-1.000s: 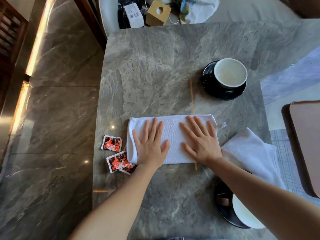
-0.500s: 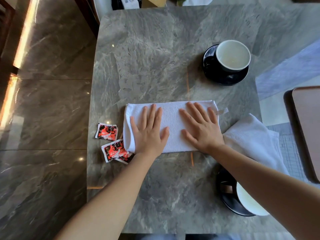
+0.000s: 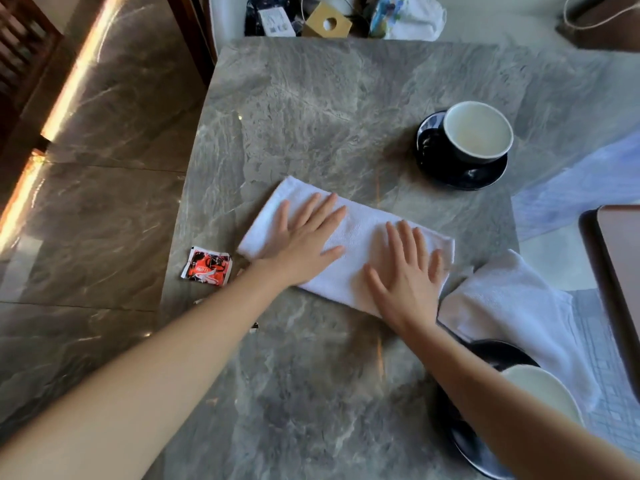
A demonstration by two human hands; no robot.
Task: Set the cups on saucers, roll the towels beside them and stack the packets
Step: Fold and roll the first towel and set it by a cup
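Note:
A folded white towel (image 3: 360,233) lies flat and slanted in the middle of the grey marble table (image 3: 311,109). My left hand (image 3: 304,240) and my right hand (image 3: 408,275) press flat on it with fingers spread. A second white towel (image 3: 512,310) lies crumpled to the right. A dark cup (image 3: 478,133) stands on a black saucer (image 3: 433,157) at the far right. Another cup (image 3: 543,393) on a black saucer (image 3: 485,455) sits near right, partly behind my right forearm. A red packet (image 3: 207,266) lies by the table's left edge; my left forearm covers most of a second one.
A chair beyond the table's far edge holds a cardboard box (image 3: 327,24), bags and cables. A brown tabletop (image 3: 620,265) shows at the right edge. Polished marble floor (image 3: 97,202) runs along the left of the table.
The towel now lies slanted, its left end farther from me than before. Both hands stayed flat on it. My left forearm now hides the nearer packet.

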